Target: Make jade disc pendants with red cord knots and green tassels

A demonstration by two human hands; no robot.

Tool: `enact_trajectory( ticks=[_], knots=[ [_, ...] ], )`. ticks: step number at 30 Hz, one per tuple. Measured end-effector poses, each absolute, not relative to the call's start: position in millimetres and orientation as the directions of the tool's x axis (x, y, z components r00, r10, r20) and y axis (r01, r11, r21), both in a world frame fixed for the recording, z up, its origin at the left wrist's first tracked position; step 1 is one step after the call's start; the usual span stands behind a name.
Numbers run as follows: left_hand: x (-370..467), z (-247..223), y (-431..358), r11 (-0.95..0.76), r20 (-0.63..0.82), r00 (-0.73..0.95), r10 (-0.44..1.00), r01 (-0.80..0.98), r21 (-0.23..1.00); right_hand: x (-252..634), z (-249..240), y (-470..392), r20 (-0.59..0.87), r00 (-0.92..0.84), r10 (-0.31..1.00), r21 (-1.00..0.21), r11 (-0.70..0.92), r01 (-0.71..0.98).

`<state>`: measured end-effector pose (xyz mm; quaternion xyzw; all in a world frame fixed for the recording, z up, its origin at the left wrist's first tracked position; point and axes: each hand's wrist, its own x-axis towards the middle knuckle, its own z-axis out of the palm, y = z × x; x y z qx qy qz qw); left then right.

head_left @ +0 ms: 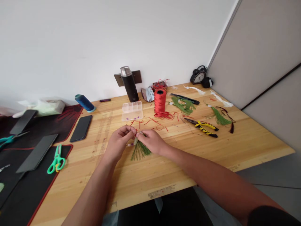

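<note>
Both hands meet over the wooden table, fingertips almost touching. My left hand point(119, 139) is closed in a pinch, with a short bit of red cord showing at its fingertips. My right hand point(152, 141) is also closed, thumb and fingers pinching the top of a green tassel point(140, 152). The tassel's threads fan out downward below the hands. A few small beads point(130, 145), pale and purple, show just under my left fingers. The fingers hide most of the cord and the tassel's head.
Beyond the hands are a bead box point(132, 114), a red cord spool point(160, 102) and scattered red scraps. Pliers point(202, 126), a utility knife point(187, 99) and more green tassels point(221, 116) lie right. A phone point(81, 128) and green scissors point(56, 160) lie left; a black flask point(129, 86) stands behind.
</note>
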<state>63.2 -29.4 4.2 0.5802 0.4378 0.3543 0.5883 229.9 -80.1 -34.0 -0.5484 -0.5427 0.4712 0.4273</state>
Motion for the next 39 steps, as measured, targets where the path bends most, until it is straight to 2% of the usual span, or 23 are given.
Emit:
enact_trajectory(
  ticks=[12,25,39],
  knots=[
    [64,-4,-27,0.14,-0.126,0.39,0.912,-0.007,0.99,229,-31,-80,-0.052,-0.021,0.998,-0.971,-0.046,0.233],
    [67,-5,-28,0.287,-0.225,0.389,0.893,-0.106,0.952,228,-37,-80,-0.033,-0.023,0.999,-0.972,-0.027,0.232],
    [72,-12,-29,0.29,-0.231,0.37,0.9,-0.113,0.95,228,-33,-80,-0.02,-0.033,0.999,-0.981,-0.013,0.194]
  ],
)
